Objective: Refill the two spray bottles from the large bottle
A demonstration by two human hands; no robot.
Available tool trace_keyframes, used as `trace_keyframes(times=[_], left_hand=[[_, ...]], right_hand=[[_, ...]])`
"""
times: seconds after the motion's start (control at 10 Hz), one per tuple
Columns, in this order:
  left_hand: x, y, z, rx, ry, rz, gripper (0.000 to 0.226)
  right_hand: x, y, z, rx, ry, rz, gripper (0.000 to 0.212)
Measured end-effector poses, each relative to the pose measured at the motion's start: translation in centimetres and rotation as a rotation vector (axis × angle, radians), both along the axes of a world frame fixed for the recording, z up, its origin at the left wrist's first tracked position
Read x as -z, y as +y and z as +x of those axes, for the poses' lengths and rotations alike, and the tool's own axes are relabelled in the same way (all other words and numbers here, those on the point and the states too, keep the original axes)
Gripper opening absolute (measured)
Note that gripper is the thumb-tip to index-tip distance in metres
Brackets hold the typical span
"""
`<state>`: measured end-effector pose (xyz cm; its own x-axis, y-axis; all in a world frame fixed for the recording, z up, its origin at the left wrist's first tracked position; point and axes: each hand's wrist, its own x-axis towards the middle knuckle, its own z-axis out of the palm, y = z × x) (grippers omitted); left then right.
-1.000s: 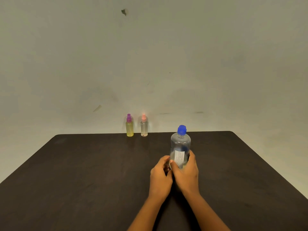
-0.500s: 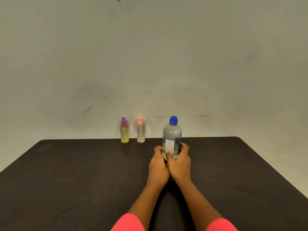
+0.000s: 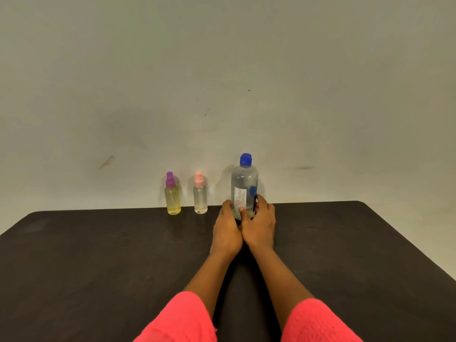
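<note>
Head view: you hold the large bottle [image 3: 244,186] with both hands, low down near its base. It stands upright on the dark table [image 3: 98,267], close to the far edge and in front of the pale wall [image 3: 222,70]. Its blue cap [image 3: 245,160] is on, and a white label [image 3: 240,199] faces you.

Your left hand [image 3: 227,230] curls round the bottle's left side, its fingertips against the clear plastic. Your right hand [image 3: 260,225] wraps the right side, with the thumb lying across the front just under the label and the fingers reaching round behind. The two hands touch each other at the heels, and both forearms stretch out from bright pink sleeves [image 3: 182,322] at the bottom of the picture.

Left of the large bottle, the two spray bottles stand upright in a row along the same far edge, apart from each other and from your hands. The pink-topped spray bottle [image 3: 200,196] is the nearer one, just beside your left hand, with a clear body. The purple-topped spray bottle [image 3: 172,197] stands further left and looks yellowish. Both have their spray heads on. How full either one is, you cannot tell from here.
</note>
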<state>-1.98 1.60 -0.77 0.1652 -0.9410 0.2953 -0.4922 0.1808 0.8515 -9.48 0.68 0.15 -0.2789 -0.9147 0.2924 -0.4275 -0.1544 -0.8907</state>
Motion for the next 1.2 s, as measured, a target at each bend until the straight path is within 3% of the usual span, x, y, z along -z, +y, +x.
trace_keyframes(times=[0.2,0.5,1.0,1.2], left_hand=[[0.1,-1.1,0.2,-0.019,-0.032,0.024,0.043],[0.3,-1.8,0.1,-0.04,-0.028,0.015,0.032],[0.1,-1.5,-0.1,-0.047,-0.02,0.013,0.032],[-0.1,-0.6,-0.1,-0.038,0.052,0.028,0.052]], right_hand=[[-0.1,-0.7,0.1,0.008,-0.033,-0.01,0.05],[-0.1,-1.0,0.1,0.011,-0.025,-0.02,0.049],[-0.3,-0.9,0.0,0.01,-0.049,0.005,0.048],[-0.4,-0.6,-0.1,0.001,-0.088,0.025,0.052]])
